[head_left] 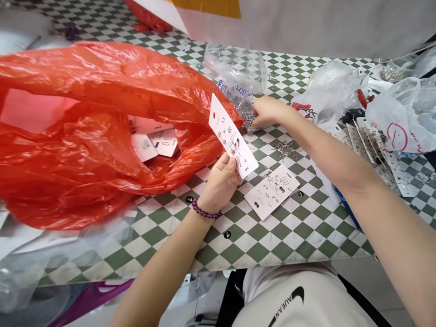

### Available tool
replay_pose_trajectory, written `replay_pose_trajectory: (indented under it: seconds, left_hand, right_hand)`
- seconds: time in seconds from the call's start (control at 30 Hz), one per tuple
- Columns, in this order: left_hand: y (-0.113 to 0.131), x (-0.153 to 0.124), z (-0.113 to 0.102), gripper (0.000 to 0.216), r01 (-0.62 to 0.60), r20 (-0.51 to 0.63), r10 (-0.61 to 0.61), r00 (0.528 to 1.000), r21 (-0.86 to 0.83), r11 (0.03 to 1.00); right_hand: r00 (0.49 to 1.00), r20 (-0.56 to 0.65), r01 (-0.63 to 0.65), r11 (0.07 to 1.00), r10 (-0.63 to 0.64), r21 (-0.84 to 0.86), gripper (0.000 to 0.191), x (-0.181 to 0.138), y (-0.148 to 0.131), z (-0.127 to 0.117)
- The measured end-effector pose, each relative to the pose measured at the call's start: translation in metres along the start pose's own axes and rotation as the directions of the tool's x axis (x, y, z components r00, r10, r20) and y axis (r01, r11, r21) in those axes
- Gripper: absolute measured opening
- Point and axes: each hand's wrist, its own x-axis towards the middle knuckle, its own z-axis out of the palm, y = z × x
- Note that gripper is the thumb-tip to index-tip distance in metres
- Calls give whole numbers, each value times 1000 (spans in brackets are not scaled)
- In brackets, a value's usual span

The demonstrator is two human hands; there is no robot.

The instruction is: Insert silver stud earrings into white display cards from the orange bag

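My left hand (223,184), with a purple bead bracelet at its wrist, pinches the lower edge of a white earring card (227,135). Small metal earrings show on the tilted card, held above the table. My right hand (267,111) reaches to a clear plastic bag (238,75) full of tiny silver pieces (248,116). Its fingers are curled down at the pieces, and whatever they grip is hidden. Between my arms, a second earring card (271,191) lies flat on the checkered table. Loose silver bits (286,150) are scattered just beyond it.
A large red plastic bag (85,172) spreads over the left side, its mouth showing more cards (165,141). At the right stand several cards in a row (368,141), beside white plastic bags (395,113). A white surface with yellow tape (207,7) borders the back.
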Motion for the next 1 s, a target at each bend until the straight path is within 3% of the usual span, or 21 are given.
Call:
replay_pose_trajectory:
  seconds: [0.13,0.33,0.6,0.83,1.0]
  left_hand:
    - [1,0,-1,31,-6,-3,6,1000,25,1000]
    - [2,-2,-1,28,16,4,-16,1000,22,1000]
    - [3,-1,-1,30,78,-7,-79,997,-79,994]
    - [2,-1,0,27,76,-26,-79,997,-90,993]
    - [3,-1,0,25,75,-42,-78,996,-73,995]
  right_hand:
    - [998,-59,42,994,-36,100,3,2,11,8]
    - [987,-159,90,939,-38,331,1,-1,26,16]
    - [952,-307,190,792,-3,580,20,-1,41,16]
    - [948,-316,206,683,38,701,17,9,47,14]
    - [954,-298,214,596,44,774,13,-1,42,-2]
